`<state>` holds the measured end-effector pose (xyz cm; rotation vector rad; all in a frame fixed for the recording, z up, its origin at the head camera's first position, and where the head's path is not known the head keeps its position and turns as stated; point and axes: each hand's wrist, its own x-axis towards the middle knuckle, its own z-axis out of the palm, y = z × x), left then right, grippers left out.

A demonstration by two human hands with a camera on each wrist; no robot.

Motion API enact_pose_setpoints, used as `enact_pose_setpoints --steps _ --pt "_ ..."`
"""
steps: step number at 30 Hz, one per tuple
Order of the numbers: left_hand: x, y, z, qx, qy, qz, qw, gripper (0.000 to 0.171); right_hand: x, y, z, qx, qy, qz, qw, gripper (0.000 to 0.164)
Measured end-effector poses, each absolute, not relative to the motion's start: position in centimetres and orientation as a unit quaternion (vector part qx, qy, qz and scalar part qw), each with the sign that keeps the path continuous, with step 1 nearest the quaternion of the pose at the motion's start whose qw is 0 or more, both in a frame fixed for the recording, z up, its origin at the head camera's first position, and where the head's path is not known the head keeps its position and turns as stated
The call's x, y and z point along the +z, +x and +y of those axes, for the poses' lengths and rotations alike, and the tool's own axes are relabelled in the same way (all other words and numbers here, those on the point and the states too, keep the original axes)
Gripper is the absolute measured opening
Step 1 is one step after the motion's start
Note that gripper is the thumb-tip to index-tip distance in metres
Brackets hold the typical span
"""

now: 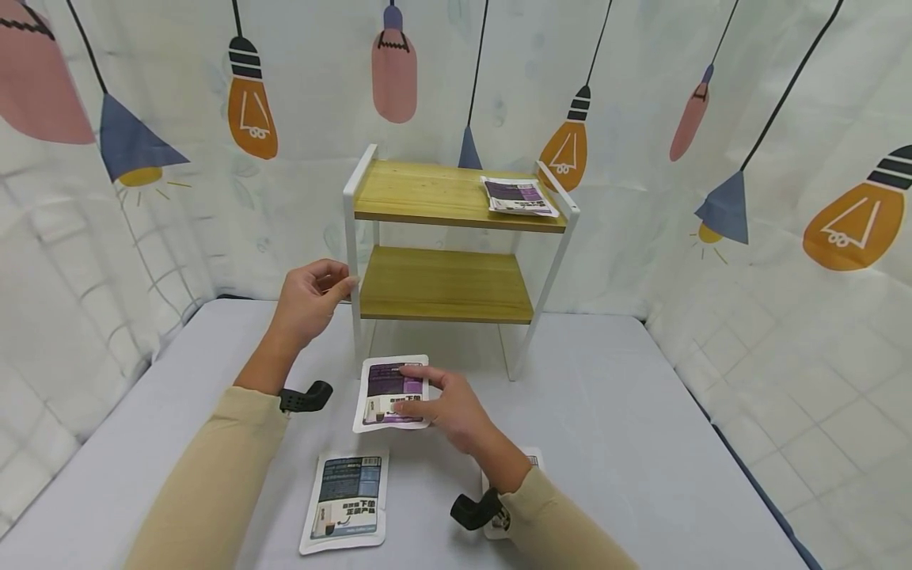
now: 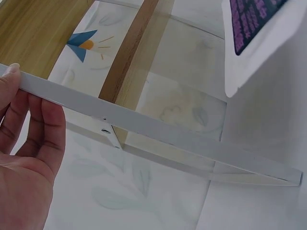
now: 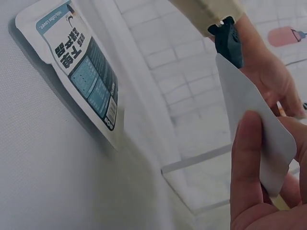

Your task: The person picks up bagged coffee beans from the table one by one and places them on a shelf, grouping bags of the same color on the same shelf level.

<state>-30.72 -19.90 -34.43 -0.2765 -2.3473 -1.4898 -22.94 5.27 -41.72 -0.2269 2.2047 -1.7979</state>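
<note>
My left hand (image 1: 308, 299) pinches the white front post of a two-tier shelf (image 1: 445, 283) at its left side. In the left wrist view, the thumb lies on one face of the post (image 2: 158, 128) and the fingers lie behind it. A white-edged pouch with a purple label (image 1: 385, 389) is held in my right hand (image 1: 459, 412), raised in front of the shelf. Seen from the right wrist, the fingers (image 3: 247, 153) press on the pouch's plain pale back (image 3: 244, 103). Below it, a pouch with a blue label (image 1: 347, 503) lies on the table.
Several purple-labelled pouches (image 1: 518, 196) lie stacked at the right of the shelf's wooden top board (image 1: 420, 186). Another pouch (image 1: 533, 457) lies on the white table (image 1: 613, 443), partly hidden under my right forearm. Behind the shelf hangs a lamp-patterned curtain (image 1: 313, 198).
</note>
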Motion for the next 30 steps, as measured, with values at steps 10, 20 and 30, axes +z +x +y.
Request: enact_pose_setpoints --steps 10,20,30 --pt "-34.4 -30.8 -19.8 -0.529 -0.103 -0.823 0.179 0.033 -40.9 -23.1 5.8 -0.633 -0.087 0.756 0.145 0.051" --pt "-34.5 -30.8 -19.8 -0.532 -0.101 -0.822 0.176 0.035 -40.3 -23.4 6.3 -0.647 -0.092 0.742 0.149 0.053" --pt "-34.5 -30.8 -19.9 -0.539 -0.106 -0.817 0.178 0.035 -39.5 -23.5 6.6 -0.663 -0.088 0.726 0.161 0.053"
